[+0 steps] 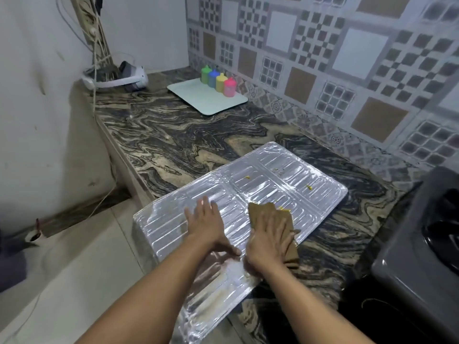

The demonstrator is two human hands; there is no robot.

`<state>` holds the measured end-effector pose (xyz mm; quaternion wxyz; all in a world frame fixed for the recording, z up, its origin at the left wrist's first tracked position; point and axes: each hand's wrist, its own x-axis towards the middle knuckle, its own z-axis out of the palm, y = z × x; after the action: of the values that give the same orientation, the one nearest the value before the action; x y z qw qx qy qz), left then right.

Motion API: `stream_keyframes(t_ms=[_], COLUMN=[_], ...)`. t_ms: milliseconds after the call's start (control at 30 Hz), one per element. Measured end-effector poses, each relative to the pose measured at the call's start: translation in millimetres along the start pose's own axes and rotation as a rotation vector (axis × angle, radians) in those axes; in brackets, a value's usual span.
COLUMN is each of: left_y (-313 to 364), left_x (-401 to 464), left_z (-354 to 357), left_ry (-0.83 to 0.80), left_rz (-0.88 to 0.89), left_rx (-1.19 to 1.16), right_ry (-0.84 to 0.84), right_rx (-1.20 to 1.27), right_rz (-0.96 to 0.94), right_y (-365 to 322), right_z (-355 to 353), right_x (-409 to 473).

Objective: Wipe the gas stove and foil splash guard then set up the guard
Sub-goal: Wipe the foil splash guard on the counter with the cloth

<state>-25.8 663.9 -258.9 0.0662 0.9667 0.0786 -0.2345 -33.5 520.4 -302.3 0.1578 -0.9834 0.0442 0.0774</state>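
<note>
The foil splash guard (pixel 248 194) lies flat on the marbled surface (pixel 173 135), its long axis running from the near front edge, which it overhangs, away toward the tiled back wall and to the right. The right hand (pixel 267 240) is spread flat, palm down, pressing a brown cloth (pixel 263 212) onto the guard near its right-hand long edge; that grip pinches nothing, it only bears down. The left hand (pixel 207 225) also lies open, fingers splayed on the foil just beside the right, steadying the sheet. What the coming stroke turns on: the yellow spots (pixel 308 186) sit farther along the long axis, away from the person and toward the guard's far right corner, with one smear touching the cloth's far edge. The right hand is nearer, so a push forward along the ribs should reach them. The gas stove (pixel 427 232) stands at the surface's right end, apart from the guard.
</note>
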Motion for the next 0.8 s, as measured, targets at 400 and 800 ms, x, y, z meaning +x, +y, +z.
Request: stream_keyframes(t_ms=[400,800], left_y=[-2,1], left_x=[18,20], left_z=[13,11], left_ry=[-0.128,-0.141], left_rz=[0.065,0.051], left_rx=[-0.018,0.006], right_ry=[-0.016,0.026], right_rx=[-0.049,-0.151], right_rz=[0.228,-0.112], right_y=[35,39], right_z=[-34,-17], right_x=[73,55])
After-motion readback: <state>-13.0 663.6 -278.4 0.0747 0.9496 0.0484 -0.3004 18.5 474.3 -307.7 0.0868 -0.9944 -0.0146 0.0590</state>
